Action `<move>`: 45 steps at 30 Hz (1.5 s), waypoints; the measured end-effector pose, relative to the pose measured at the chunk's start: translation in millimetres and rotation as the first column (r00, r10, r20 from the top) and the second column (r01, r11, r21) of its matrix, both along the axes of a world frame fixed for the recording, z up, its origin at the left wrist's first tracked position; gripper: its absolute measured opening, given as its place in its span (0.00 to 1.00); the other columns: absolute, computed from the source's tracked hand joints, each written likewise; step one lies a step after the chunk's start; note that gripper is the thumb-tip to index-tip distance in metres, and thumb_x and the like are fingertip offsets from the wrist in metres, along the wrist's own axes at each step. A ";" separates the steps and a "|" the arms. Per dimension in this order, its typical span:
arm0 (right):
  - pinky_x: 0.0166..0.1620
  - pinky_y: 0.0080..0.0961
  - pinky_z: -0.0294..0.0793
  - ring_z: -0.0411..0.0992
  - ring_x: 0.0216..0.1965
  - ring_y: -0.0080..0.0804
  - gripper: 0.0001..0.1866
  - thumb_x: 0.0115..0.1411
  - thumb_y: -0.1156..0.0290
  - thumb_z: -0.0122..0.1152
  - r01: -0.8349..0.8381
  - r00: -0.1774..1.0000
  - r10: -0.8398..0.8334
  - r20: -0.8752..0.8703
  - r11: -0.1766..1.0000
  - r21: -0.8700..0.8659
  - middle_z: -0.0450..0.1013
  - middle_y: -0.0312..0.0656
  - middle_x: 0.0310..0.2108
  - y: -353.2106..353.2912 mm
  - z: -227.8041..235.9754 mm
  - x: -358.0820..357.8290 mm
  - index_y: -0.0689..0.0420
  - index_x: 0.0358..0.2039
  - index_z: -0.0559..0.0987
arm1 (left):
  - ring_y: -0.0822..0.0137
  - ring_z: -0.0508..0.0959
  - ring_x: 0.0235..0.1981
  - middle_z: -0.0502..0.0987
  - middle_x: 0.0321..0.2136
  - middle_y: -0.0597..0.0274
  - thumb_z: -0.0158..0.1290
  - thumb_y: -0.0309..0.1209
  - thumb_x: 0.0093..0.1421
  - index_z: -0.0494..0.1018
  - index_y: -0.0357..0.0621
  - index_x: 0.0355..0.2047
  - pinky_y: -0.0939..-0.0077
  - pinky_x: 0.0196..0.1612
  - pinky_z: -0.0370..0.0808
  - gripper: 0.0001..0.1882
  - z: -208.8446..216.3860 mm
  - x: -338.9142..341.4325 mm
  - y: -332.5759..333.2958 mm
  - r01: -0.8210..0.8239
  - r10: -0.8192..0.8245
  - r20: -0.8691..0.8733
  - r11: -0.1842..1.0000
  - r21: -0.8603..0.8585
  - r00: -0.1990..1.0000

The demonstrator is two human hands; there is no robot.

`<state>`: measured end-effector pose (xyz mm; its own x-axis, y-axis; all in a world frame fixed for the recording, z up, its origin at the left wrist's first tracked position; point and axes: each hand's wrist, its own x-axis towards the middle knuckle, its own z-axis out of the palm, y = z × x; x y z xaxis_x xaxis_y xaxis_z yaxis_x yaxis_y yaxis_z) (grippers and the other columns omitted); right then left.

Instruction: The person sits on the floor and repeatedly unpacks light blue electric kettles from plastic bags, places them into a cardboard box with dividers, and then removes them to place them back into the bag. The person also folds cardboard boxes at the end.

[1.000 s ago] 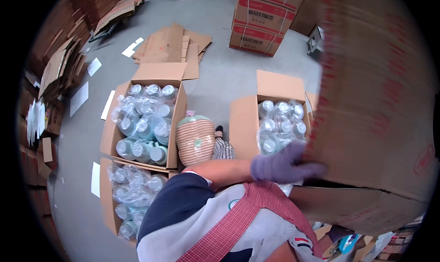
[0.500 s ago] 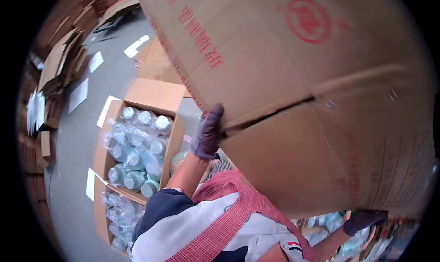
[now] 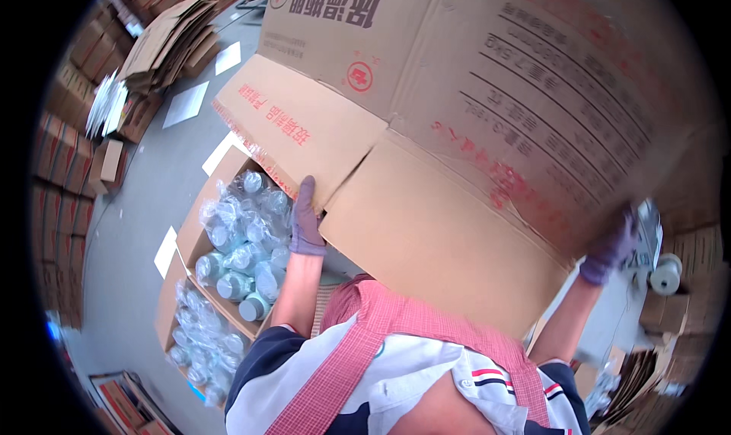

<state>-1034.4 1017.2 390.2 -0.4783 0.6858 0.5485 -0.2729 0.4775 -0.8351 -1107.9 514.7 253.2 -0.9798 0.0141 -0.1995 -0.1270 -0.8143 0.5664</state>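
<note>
A large brown cardboard box (image 3: 449, 206) with red and dark printing is held up before me, its flaps spread toward my chest. My left hand (image 3: 306, 220), in a purple glove, grips the edge of a flap near its corner, with the thumb on the outer face. At the right, my right hand (image 3: 611, 244), also gloved, is closed on the box's other edge; some of its fingers are blurred. Beside my left arm stands an open carton (image 3: 199, 244) filled with plastic-wrapped bottles (image 3: 242, 256) with pale lids.
A second carton (image 3: 169, 313) of wrapped bottles adjoins the first. Flattened cardboard (image 3: 164, 43) is piled at the far left, near stacked boxes (image 3: 65, 176). White sheets (image 3: 185, 104) lie on the grey floor (image 3: 145, 199). A white roll (image 3: 665, 275) sits at the right.
The box has turned and tilted, so a different printed side and the flaps now face me. My right hand has risen along its edge; my left hand has shifted left and down.
</note>
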 end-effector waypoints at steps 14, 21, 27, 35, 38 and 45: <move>0.34 0.27 0.74 0.72 0.28 0.27 0.23 0.56 0.58 0.65 -0.130 0.824 0.237 0.514 0.963 -0.234 0.77 0.45 0.32 -89.7 -231.7 -569.0 0.69 0.37 0.78 | 0.55 0.77 0.45 0.76 0.47 0.52 0.53 0.38 0.60 0.66 0.38 0.54 0.60 0.50 0.75 0.25 -236.9 -365.8 -103.7 -0.310 0.352 0.349 0.935 -0.172 0.868; 0.22 0.25 0.63 0.62 0.19 0.20 0.13 0.58 0.62 0.61 -0.120 0.584 0.138 0.800 0.989 -0.084 0.71 0.32 0.19 62.2 -186.8 -572.4 0.61 0.27 0.79 | 0.54 0.74 0.50 0.74 0.50 0.53 0.45 0.41 0.64 0.66 0.42 0.55 0.56 0.54 0.71 0.22 -371.1 -329.2 86.8 -0.152 -0.034 0.612 0.956 0.249 0.790; 0.27 0.23 0.63 0.61 0.22 0.21 0.17 0.63 0.60 0.56 -0.279 0.645 -0.159 0.747 0.861 0.424 0.71 0.33 0.21 155.5 62.0 -576.8 0.62 0.27 0.79 | 0.60 0.75 0.50 0.75 0.49 0.55 0.47 0.36 0.63 0.66 0.37 0.53 0.65 0.54 0.71 0.21 -174.5 -379.0 231.2 0.288 -0.453 0.460 0.877 0.386 0.764; 0.46 0.23 0.71 0.71 0.41 0.25 0.21 0.62 0.62 0.59 -0.337 0.751 0.185 0.634 0.933 0.127 0.75 0.40 0.41 149.1 167.6 -606.8 0.65 0.48 0.75 | 0.58 0.77 0.48 0.74 0.49 0.52 0.47 0.42 0.65 0.66 0.35 0.54 0.63 0.50 0.74 0.25 -103.1 -493.8 240.4 0.199 -0.343 0.347 0.899 0.389 0.873; 0.49 0.26 0.70 0.70 0.44 0.27 0.26 0.60 0.59 0.60 -0.499 0.678 0.246 0.693 0.846 0.188 0.72 0.42 0.44 103.1 191.0 -651.2 0.66 0.52 0.72 | 0.58 0.77 0.45 0.74 0.48 0.51 0.49 0.49 0.63 0.67 0.37 0.54 0.66 0.47 0.74 0.29 -153.6 -557.7 245.2 0.272 -0.366 0.261 0.903 0.333 0.893; 0.47 0.25 0.69 0.71 0.41 0.28 0.29 0.57 0.54 0.62 -0.676 0.564 0.309 0.765 0.705 0.214 0.74 0.45 0.40 -160.5 124.6 -787.1 0.67 0.49 0.73 | 0.58 0.78 0.34 0.79 0.31 0.53 0.47 0.54 0.60 0.76 0.41 0.39 0.65 0.40 0.73 0.27 -391.8 -597.7 181.4 0.219 0.110 0.414 0.712 -0.667 0.904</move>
<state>-1821.5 856.7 514.8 -0.9934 -0.0149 0.1136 -0.0819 0.7855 -0.6135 -1705.6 696.1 -138.6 -0.8091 -0.2358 -0.5384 -0.5016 -0.2005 0.8416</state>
